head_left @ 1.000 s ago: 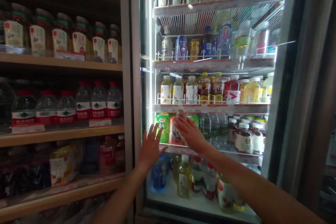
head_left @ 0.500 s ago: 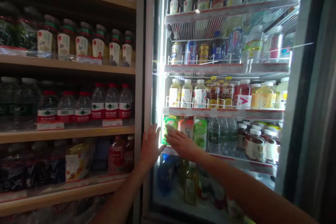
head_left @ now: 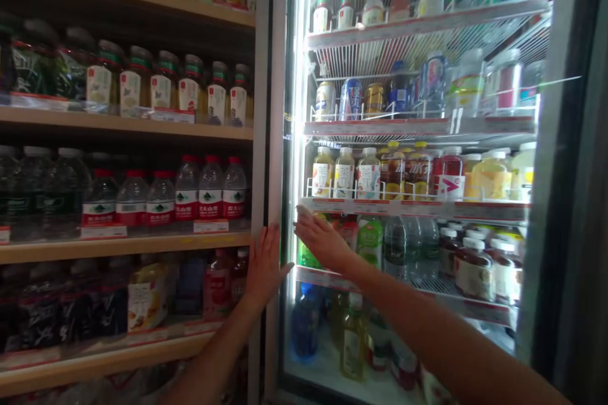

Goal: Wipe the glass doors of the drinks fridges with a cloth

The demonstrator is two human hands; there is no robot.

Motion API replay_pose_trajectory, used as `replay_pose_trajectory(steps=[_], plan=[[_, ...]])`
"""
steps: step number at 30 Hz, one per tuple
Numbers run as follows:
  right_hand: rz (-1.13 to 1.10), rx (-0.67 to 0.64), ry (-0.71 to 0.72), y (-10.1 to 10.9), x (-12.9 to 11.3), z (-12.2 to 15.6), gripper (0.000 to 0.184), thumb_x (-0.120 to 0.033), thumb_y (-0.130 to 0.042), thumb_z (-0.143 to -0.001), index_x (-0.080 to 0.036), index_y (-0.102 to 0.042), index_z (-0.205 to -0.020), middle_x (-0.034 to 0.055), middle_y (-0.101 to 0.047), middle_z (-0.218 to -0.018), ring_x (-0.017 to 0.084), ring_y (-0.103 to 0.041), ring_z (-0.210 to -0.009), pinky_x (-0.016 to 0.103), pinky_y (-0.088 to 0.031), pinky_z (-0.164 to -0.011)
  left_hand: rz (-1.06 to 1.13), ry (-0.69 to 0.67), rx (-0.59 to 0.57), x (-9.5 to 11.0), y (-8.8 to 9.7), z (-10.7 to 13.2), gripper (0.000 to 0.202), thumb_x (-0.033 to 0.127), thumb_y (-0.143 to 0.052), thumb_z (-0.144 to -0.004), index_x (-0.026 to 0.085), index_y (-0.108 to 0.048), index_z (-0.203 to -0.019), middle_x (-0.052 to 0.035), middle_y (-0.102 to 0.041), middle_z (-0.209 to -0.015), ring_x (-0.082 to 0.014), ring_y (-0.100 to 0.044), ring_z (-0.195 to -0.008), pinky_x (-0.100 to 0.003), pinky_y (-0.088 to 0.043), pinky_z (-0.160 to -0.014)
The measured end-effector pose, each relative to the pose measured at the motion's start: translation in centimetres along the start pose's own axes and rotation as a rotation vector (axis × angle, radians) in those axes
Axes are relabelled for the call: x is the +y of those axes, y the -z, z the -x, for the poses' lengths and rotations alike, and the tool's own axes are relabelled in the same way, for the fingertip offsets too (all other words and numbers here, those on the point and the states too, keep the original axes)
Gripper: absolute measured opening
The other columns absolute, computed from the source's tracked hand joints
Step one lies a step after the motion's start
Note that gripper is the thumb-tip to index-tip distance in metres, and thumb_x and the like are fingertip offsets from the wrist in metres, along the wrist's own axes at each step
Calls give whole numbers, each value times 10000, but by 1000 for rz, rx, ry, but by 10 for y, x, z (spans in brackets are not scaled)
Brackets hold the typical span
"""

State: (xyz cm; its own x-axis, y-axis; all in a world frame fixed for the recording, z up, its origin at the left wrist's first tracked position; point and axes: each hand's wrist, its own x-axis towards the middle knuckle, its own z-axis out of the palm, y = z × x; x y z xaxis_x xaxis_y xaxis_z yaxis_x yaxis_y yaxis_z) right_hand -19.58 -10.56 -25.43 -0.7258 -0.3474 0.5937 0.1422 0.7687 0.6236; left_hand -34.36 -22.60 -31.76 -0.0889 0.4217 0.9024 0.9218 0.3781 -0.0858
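Note:
A lit drinks fridge point(head_left: 418, 207) stands before me, its bottles and cans seen through what looks like a glass door. My left hand point(head_left: 265, 266) lies with fingers spread against the metal frame point(head_left: 275, 107) at the fridge's left side. To its right, my right hand point(head_left: 325, 242) is stretched out flat at the glass, in front of green-labelled bottles point(head_left: 369, 239). A small pale patch shows by its fingertips; I cannot make out what it is. Just above that hand runs a white shelf edge with tea bottles point(head_left: 346, 172) on it.
Wooden shelves point(head_left: 142, 250) on the left hold red-capped water bottles point(head_left: 161, 199), juice bottles point(head_left: 161, 85) and dark bottles point(head_left: 80, 300). Below my right arm, a yellow-green bottle point(head_left: 352, 342) and a blue one point(head_left: 305, 323) stand at the fridge bottom. A dark upright edge borders the right.
My right hand has moved up the glass towards the shelf edge. My left hand has shifted slightly left on the frame. The whole view has moved a little right and down.

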Motion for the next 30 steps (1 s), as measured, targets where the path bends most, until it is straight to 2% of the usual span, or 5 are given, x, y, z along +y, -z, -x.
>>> replay_pose_trajectory(steps=[12,17,22,26,30], plan=[[176,86,-170,41,55,46,462,-129,-427,-857,-136,-437,-1318,104,-400,-1416,230,-253,-1362,465,-270,-1095,98,-53,31,43,7,-45,766,381,-596,-786,148,-214,-1407,-174,-280,-1470,-304,-216,-1373,-531,-277,-1068],[195,42,-7,56,67,79,485,-108,-427,-837,-148,-436,-1321,68,-436,-1396,201,-268,-1354,416,-290,-1088,129,-142,69,70,13,-68,763,414,-570,-803,142,-200,-1412,-172,-294,-1464,-292,-196,-1381,-513,-265,-1079],[254,114,-257,76,80,97,516,-135,-452,-825,-127,-415,-1339,106,-413,-1406,232,-252,-1361,450,-275,-1089,154,-240,125,105,15,-88,811,479,-570,-789,112,-195,-1407,-185,-286,-1464,-302,-167,-1385,-514,-239,-1088],[248,31,-87,84,79,120,509,-71,-432,-801,-154,-464,-1302,69,-478,-1360,203,-282,-1350,411,-291,-1086,160,-294,150,132,17,-98,773,485,-557,-794,117,-237,-1393,-173,-313,-1454,-285,-186,-1384,-496,-248,-1090],[313,107,-310,99,94,136,513,-104,-416,-824,-135,-425,-1336,105,-428,-1395,225,-250,-1365,444,-284,-1089,177,-320,114,153,19,-104,791,466,-593,-769,128,-250,-1397,-155,-284,-1470,-284,-172,-1387,-496,-235,-1099]])
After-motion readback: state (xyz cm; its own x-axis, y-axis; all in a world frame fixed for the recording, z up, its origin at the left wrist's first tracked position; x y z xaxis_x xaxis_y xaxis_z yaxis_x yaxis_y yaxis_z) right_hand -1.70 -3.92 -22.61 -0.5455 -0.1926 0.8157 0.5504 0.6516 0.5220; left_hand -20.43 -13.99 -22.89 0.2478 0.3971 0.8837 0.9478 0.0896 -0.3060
